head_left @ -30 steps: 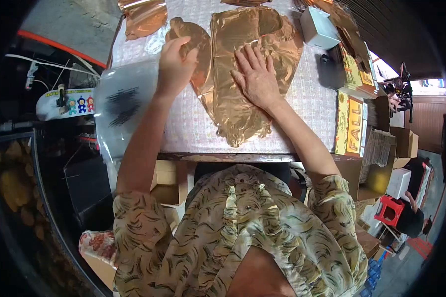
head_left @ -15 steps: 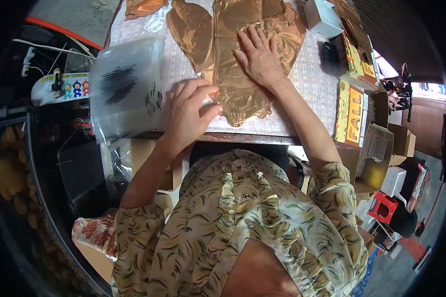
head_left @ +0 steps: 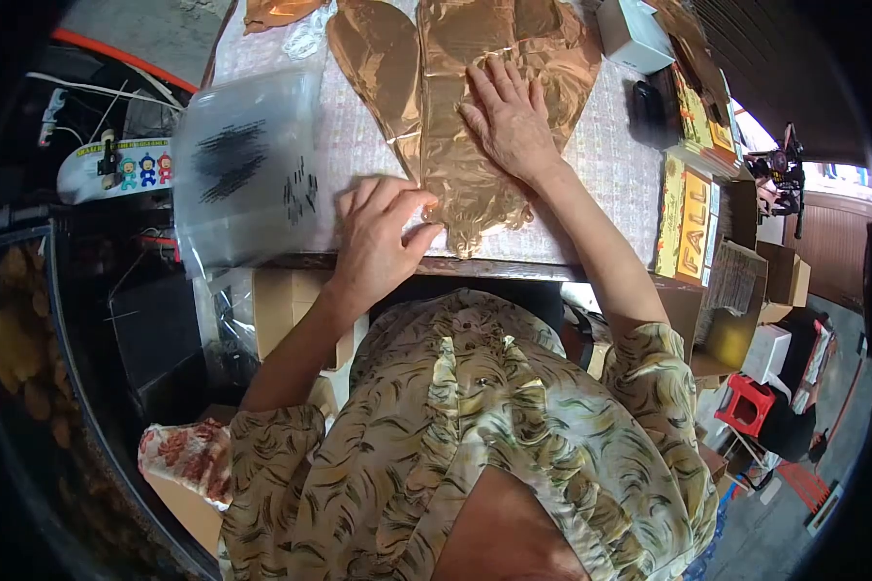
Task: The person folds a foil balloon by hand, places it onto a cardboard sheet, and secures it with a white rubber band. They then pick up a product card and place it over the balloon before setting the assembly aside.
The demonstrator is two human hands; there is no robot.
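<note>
A flat, crinkled gold foil balloon (head_left: pixel 451 145) lies on the table, its narrow end near the front edge. My right hand (head_left: pixel 518 126) rests palm down across it, fingers stretched out. Beside the lower left edge of the foil is my left hand (head_left: pixel 383 232), its fingers bent and the thumb apart from them. The left index fingertip meets the foil's edge, and I see nothing held in that hand. A second gold foil piece (head_left: pixel 373 58) lies along the left side. To the left sits a stack of clear plastic bags (head_left: pixel 247 174) with dark print.
The patterned tabletop (head_left: pixel 610 184) holds a white box (head_left: pixel 633 39), a black object (head_left: pixel 644 107) and a yellow box marked FALL (head_left: pixel 688 223) on the right. Another gold foil piece (head_left: pixel 276 15) lies at the far left. Cardboard boxes (head_left: pixel 731 290) stand beside the table.
My left hand has moved slightly right and down, closer to the foil's lower edge. My right hand stays nearly in place on the foil.
</note>
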